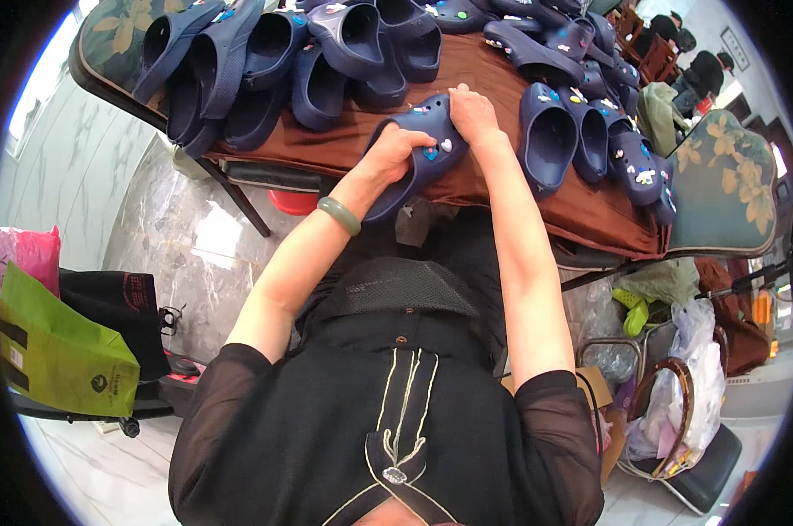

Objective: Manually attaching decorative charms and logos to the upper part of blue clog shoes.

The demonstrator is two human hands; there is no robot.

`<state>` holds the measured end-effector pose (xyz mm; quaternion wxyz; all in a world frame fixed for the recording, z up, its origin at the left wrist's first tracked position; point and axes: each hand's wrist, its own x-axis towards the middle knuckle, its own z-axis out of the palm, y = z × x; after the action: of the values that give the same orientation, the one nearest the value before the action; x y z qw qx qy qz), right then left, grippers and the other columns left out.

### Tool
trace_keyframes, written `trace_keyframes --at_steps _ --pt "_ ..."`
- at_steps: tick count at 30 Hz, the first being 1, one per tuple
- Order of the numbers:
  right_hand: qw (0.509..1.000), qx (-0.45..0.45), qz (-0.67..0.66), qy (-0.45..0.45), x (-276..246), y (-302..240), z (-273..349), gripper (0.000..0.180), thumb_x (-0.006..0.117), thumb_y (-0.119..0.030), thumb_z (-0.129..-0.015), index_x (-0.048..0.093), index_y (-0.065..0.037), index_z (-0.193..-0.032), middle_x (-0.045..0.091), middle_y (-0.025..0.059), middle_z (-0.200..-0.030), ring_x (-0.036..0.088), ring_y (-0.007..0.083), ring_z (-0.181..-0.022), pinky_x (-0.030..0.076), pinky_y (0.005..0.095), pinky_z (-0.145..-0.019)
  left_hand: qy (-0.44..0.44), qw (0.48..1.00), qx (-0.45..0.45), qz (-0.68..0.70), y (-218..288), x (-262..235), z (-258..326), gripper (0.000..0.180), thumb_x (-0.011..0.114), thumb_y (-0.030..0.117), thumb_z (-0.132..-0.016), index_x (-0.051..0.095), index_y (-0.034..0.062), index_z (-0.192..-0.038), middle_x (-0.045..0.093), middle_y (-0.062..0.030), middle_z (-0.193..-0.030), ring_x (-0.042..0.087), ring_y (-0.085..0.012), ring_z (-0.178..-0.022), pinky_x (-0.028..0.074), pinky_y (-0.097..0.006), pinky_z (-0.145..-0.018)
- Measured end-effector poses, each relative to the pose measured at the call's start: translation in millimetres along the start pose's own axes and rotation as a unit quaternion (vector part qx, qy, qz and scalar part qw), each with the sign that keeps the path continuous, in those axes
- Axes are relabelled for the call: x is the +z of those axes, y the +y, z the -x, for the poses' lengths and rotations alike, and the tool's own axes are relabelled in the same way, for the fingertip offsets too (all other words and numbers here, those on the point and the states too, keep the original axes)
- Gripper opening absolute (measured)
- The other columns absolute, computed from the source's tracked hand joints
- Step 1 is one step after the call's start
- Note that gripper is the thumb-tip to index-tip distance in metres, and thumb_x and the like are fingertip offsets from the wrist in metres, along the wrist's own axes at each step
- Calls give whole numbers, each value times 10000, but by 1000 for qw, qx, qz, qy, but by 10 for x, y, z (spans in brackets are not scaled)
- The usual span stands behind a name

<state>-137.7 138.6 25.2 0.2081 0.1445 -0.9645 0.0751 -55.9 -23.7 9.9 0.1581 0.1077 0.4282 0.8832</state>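
A navy blue clog (425, 171) with small coloured charms on its upper is held between my two hands at the front edge of the table. My left hand (391, 156), below a green bangle (339, 216), grips the clog's side, its thumb lying over the upper by the charms. At the toe end, my right hand (474, 114) is closed on the clog's far right side. Whether its fingers also hold a small charm is hidden. Piled clogs (318, 88) lie to the left, and more decorated clogs (550, 140) stand to the right.
A brown cloth (475, 70) covers the table. Floral-backed chairs (721, 180) flank it. Shopping bags (68, 342) are at the left; a chair with plastic bags (677, 403) is at the lower right. People (703, 79) sit in the far right background.
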Motion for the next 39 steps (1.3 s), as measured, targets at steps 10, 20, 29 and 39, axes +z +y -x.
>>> trace_keyframes --at_steps 10,20,29,39 --pt "991 126 -6 43 35 443 150 385 391 -360 -945 543 -5 -932 635 246 -851 629 392 -834 488 490 -749 36 988 33 -146 105 -46 41 279 672 21 -725 615 -43 -990 654 -103 -914 636 -175 -794 520 -295 -713" --pt "876 133 -459 70 -80 340 500 228 583 -204 -867 644 -51 -1025 541 141 -1216 489 269 -1154 380 349 -956 27 988 28 -150 91 -59 96 234 682 49 -746 628 -14 -965 657 -68 -886 627 -133 -767 503 -268 -706" --pt "912 -93 -400 -9 -82 24 768 690 749 -305 -661 509 -133 -1284 227 178 -1457 128 350 -1372 138 426 -1112 37 987 66 -145 81 -16 94 249 665 84 -788 614 -12 -1012 644 -69 -920 613 -133 -809 493 -270 -721" --pt "949 -66 -300 76 246 -116 797 442 482 -237 -926 428 -108 -1346 210 216 -1464 192 406 -1348 174 450 -1106 76 980 78 -167 31 -71 17 211 651 74 -785 632 -1 -981 643 -45 -887 603 -118 -791 480 -258 -709"
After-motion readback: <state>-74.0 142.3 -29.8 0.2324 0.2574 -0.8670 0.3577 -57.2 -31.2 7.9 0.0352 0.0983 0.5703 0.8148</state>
